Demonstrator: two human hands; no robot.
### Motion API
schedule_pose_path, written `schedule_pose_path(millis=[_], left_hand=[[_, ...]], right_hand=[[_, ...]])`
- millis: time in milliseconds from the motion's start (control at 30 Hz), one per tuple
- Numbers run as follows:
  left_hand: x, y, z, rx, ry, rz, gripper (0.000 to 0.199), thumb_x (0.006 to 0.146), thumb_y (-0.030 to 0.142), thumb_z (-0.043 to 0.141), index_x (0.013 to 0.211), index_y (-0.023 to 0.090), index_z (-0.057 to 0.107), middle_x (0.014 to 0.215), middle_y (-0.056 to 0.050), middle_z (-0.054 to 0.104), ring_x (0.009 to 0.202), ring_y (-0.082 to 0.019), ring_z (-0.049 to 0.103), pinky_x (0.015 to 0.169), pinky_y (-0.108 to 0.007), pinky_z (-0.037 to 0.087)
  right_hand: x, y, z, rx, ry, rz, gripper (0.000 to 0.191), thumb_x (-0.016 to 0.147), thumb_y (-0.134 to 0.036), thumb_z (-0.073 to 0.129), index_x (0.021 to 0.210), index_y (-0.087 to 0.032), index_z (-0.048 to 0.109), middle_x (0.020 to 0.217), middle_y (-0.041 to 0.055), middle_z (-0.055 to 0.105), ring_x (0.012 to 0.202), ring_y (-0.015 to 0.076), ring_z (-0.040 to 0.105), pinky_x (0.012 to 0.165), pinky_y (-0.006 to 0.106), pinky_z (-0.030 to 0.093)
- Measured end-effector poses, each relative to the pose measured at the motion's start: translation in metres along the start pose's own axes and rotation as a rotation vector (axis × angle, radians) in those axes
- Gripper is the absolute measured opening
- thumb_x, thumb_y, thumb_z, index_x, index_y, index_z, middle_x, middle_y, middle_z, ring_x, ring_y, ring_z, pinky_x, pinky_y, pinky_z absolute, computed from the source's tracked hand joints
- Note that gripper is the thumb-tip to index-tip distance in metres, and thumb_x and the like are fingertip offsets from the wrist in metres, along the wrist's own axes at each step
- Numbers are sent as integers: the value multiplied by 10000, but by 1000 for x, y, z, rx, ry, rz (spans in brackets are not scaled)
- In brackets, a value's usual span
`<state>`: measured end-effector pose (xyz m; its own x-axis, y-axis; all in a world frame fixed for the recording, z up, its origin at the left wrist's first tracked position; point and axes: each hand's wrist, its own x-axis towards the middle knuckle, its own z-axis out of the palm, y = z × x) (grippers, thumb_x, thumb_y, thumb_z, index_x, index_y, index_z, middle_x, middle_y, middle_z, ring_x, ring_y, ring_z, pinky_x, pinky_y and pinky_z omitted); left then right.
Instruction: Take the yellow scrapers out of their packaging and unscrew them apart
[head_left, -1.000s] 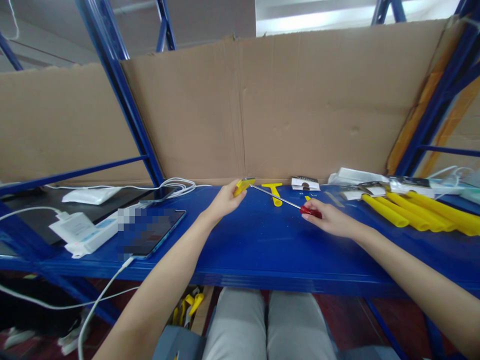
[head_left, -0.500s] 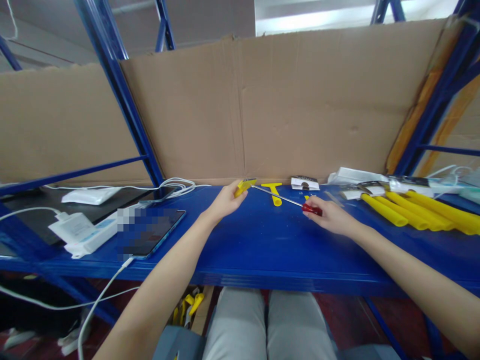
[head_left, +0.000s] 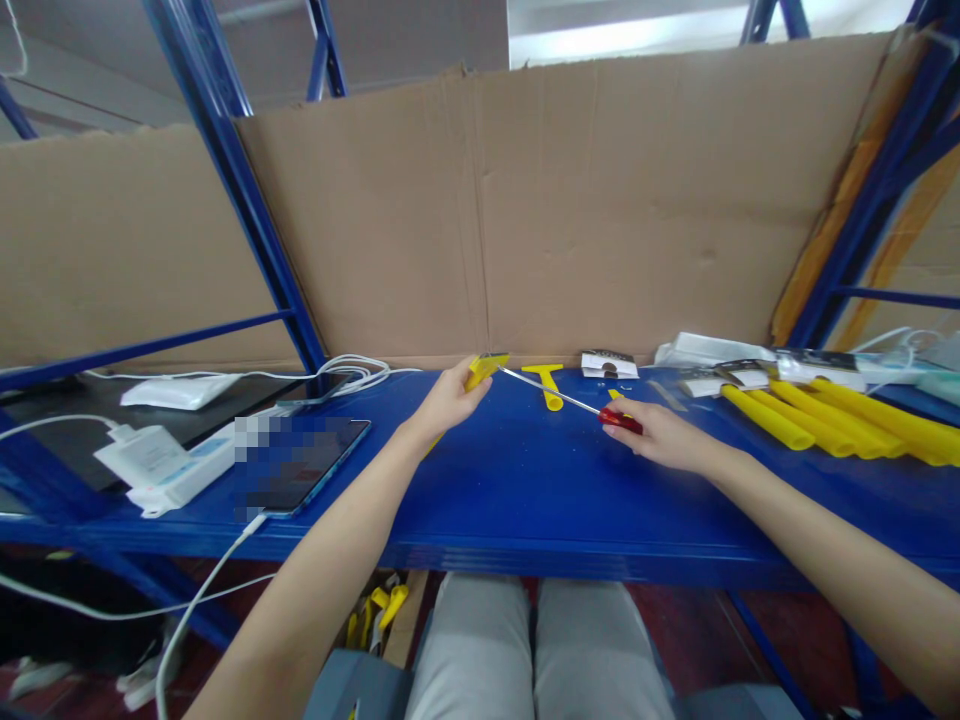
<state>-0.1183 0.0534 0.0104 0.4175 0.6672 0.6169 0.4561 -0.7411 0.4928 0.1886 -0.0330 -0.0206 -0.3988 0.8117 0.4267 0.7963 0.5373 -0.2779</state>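
Observation:
My left hand (head_left: 447,402) is closed around a yellow scraper (head_left: 486,369), whose flat head with a dark edge points away from me. Part of its handle shows below my palm. A screwdriver (head_left: 619,420) with a red handle and a long metal shaft is gripped in my right hand (head_left: 664,436). Its shaft slants up to the left, and the tip is at or very near the scraper head; whether they touch I cannot tell. Behind the shaft lies a T-shaped yellow scraper part (head_left: 552,388) on the blue shelf (head_left: 517,500).
Several yellow tubes (head_left: 847,432) lie at the right beside packaged items (head_left: 727,378). A small white box (head_left: 609,365) stands at the back near yellow scraps. To the left are a phone (head_left: 322,470), a power strip (head_left: 202,460) and white cables. A cardboard sheet (head_left: 600,210) closes the back.
Both hands have shifted very slightly, the screwdriver moving a little to the left and the scraper head tilting slightly. Both holds stay the same.

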Motion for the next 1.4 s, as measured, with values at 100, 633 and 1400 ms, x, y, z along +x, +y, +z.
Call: schedule_pose_path(millis=[100, 633, 1400], left_hand=[[0, -2, 1, -8, -7, 4, 290, 816, 344, 499, 991, 131, 587, 870, -64, 671, 789, -198, 620, 774, -318, 491], [0, -2, 1, -16, -12, 22, 329, 812, 335, 495, 1054, 131, 586, 919, -66, 680, 839, -205, 626, 810, -332, 492], [0, 0, -1, -3, 10, -10, 287, 804, 312, 501, 1005, 126, 584, 900, -75, 680, 844, -205, 628, 831, -341, 487]], right_hand=[[-1, 1, -2, 23, 7, 28, 266, 887, -431, 445, 943, -206, 576, 674, 33, 634, 580, 187, 592, 560, 300, 428], [-1, 5, 0, 142, 23, 54, 314, 852, -540, 466, 830, -228, 488, 659, 11, 589, 541, 157, 558, 528, 285, 427], [2, 0, -2, 110, -76, 7, 326, 902, -452, 390, 904, -200, 597, 847, 93, 695, 736, 226, 635, 697, 365, 495]])
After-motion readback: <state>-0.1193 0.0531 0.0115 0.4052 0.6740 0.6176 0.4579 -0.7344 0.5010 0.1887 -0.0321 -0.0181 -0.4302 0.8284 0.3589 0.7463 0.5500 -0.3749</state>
